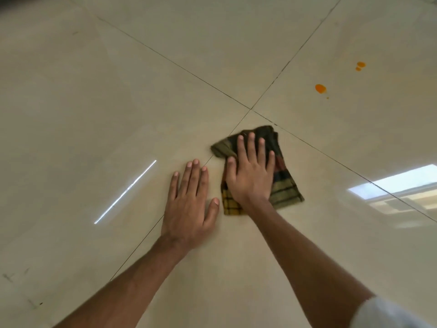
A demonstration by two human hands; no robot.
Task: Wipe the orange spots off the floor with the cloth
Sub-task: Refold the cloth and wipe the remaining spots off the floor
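So my right hand (250, 171) is flat on the cloth (281, 171), palm down, fingers spread out, just pressing it onto the floor (118, 102), not grabbing it. The cloth is a dark checked thing, kinda folded and bunched up at the far end, with a yellow plaid corner poking out near my wrist. It sits right by where four tiles meet, mostly on the near tile. My left hand (189, 204) is flat too, open, resting on the bare floor just beside the cloth, thumb nearly touching its edge. It lies over a grout line. Orange spots are off to the right on the far tile, well apart from the cloth: one bigger spot (320, 88) and a smaller pair (360, 65) further back. The tiles are beige and shiny, with window glare on the right
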